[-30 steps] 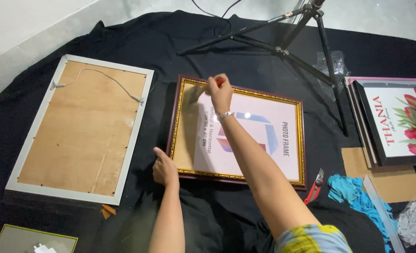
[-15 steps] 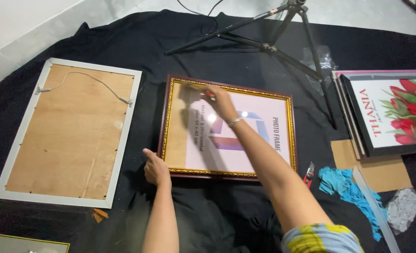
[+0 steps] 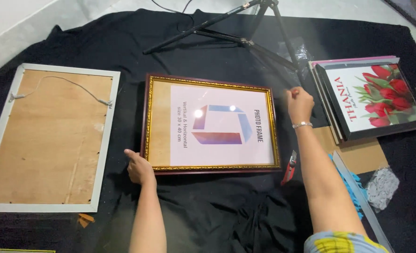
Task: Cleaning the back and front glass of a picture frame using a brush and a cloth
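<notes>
A dark red photo frame (image 3: 211, 85) with a gold inner edge lies face up on a black cloth (image 3: 217, 211), with a printed insert sheet behind its glass. My left hand (image 3: 139, 167) grips its lower left corner. My right hand (image 3: 300, 104) hovers just past the frame's upper right corner, fingers closed on a small red thing that is mostly hidden in the fist. A silver bracelet circles that wrist.
A white frame (image 3: 48, 140) lies face down at left, showing brown backing and a hanging cord. A black tripod (image 3: 226, 35) stands behind. At right are stacked frames with a red tulip print (image 3: 372, 98), cardboard (image 3: 358, 154), a red-handled tool (image 3: 290, 171), teal cloth (image 3: 346, 180) and crumpled plastic (image 3: 381, 187).
My right hand has swept from the frame's upper left corner across the glass to beyond its upper right corner. The left hand stays at the lower left corner. The view has shifted right.
</notes>
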